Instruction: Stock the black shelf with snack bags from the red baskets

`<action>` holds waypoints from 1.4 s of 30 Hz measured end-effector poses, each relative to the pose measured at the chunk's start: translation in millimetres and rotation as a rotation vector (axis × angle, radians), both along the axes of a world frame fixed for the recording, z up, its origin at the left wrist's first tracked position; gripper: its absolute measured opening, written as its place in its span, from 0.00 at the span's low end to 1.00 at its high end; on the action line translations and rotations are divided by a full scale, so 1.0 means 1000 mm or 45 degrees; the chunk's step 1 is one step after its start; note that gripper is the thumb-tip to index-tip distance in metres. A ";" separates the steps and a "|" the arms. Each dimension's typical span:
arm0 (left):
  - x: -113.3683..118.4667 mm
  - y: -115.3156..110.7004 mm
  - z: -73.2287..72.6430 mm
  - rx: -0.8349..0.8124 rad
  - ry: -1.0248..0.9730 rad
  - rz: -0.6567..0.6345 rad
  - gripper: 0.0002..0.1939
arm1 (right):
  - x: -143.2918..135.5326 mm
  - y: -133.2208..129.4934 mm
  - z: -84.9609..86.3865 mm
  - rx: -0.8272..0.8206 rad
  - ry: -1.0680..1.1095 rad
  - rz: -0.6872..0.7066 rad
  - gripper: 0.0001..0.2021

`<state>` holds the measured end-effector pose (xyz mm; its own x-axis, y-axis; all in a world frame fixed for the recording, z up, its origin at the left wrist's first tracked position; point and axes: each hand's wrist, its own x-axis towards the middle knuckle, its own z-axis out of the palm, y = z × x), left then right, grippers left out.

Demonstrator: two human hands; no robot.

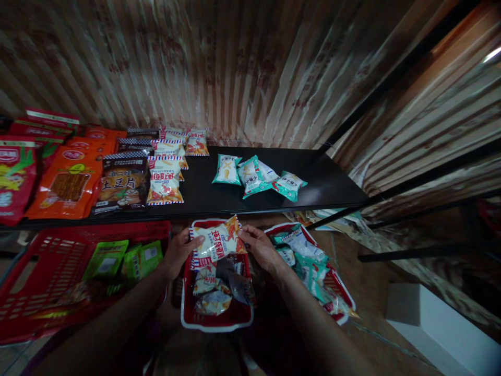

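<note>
Between my two hands is a white and orange snack bag (217, 241) with red lettering, held flat above a red basket with a white rim (217, 329). My left hand (180, 253) grips the bag's left end, thumb on top. At its right end, my right hand (260, 245) pinches the corner. Below, the basket holds similar snack bags (213, 302) and a dark packet (240, 282). Directly ahead on the black shelf (199, 196), a matching snack bag (165, 180) stands at the front of a row.
Teal and white snack bags (250, 175) lie loosely on the shelf. Dark brown packets (122, 183), orange packets (66, 183) and red packets (18, 177) fill its left. A red basket (23, 292) holds green packets; another basket (348, 300) holds teal bags. A white box (442, 329) sits right.
</note>
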<state>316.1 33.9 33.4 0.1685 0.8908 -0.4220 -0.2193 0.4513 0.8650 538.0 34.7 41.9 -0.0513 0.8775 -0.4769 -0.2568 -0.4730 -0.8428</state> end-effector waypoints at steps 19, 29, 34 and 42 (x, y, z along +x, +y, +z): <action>-0.012 0.009 0.021 -0.039 0.180 0.005 0.19 | -0.002 -0.011 -0.019 -0.166 -0.104 0.575 0.16; -0.038 0.024 0.017 -0.063 0.264 -0.146 0.14 | -0.022 -0.028 -0.014 -0.426 0.104 0.417 0.10; -0.040 0.024 0.026 0.065 0.106 -0.114 0.15 | -0.025 -0.028 -0.014 -0.450 0.177 0.275 0.10; -0.038 0.017 0.028 0.185 -0.296 -0.093 0.15 | -0.024 -0.025 -0.015 -0.344 0.298 0.185 0.11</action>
<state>278.0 50.7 61.2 0.3118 0.9210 -0.2334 -0.3909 0.3482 0.8520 513.5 9.6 26.8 -0.3006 0.6974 -0.6506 -0.3414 -0.7156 -0.6094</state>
